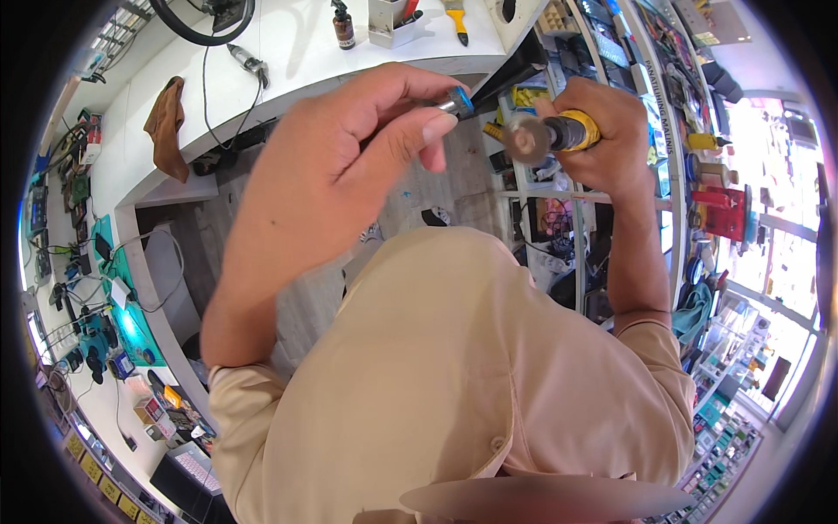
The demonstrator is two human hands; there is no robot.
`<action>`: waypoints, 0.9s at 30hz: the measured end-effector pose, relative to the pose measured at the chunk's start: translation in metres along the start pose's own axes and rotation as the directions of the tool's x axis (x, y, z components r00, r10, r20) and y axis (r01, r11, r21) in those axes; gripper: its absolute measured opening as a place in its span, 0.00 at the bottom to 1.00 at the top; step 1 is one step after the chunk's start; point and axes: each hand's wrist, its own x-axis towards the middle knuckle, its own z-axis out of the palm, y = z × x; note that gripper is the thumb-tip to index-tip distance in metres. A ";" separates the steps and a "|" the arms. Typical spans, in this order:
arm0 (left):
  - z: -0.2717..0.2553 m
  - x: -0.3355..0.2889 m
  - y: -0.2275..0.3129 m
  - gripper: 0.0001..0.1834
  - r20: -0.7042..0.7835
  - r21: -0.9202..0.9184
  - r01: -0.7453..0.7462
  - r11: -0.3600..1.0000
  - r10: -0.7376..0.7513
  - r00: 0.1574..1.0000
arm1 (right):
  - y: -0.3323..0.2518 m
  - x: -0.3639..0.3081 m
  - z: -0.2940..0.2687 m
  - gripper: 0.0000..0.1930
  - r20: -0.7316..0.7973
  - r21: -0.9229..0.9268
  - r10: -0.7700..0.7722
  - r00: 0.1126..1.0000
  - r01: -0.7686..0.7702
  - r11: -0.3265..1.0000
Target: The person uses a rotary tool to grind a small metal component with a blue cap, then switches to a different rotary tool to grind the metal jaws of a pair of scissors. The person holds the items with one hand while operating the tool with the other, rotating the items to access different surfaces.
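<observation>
Up at twelve o'clock I see a small silvery cylinder (449, 106) with a blue end, pinched between the left hand's (353, 144) thumb and fingers, blue end angled toward two o'clock. And there, between one and two, a yellow-and-dark power tool (580, 129), gripped in the right hand (608, 131), nose toward nine, its round brownish disc (527, 141) apart from the cylinder.
</observation>
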 end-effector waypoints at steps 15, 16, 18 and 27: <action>-0.026 0.001 0.024 0.15 0.171 0.372 -0.136 0.918 0.076 0.982 | 0.001 0.025 -0.023 0.16 0.152 -0.165 -0.166 0.974 0.191 0.968; -0.027 0.001 0.024 0.15 0.173 0.367 -0.136 0.920 0.076 0.982 | 0.001 0.026 -0.023 0.16 0.154 -0.160 -0.170 0.973 0.195 0.968; -0.027 0.001 0.024 0.15 0.168 0.365 -0.147 0.919 0.090 0.982 | 0.001 0.027 -0.024 0.16 0.156 -0.146 -0.167 0.973 0.190 0.971; -0.027 0.000 0.019 0.15 0.143 0.319 -0.164 0.933 0.124 0.982 | -0.002 0.030 -0.025 0.15 0.149 -0.134 -0.174 0.973 0.195 0.972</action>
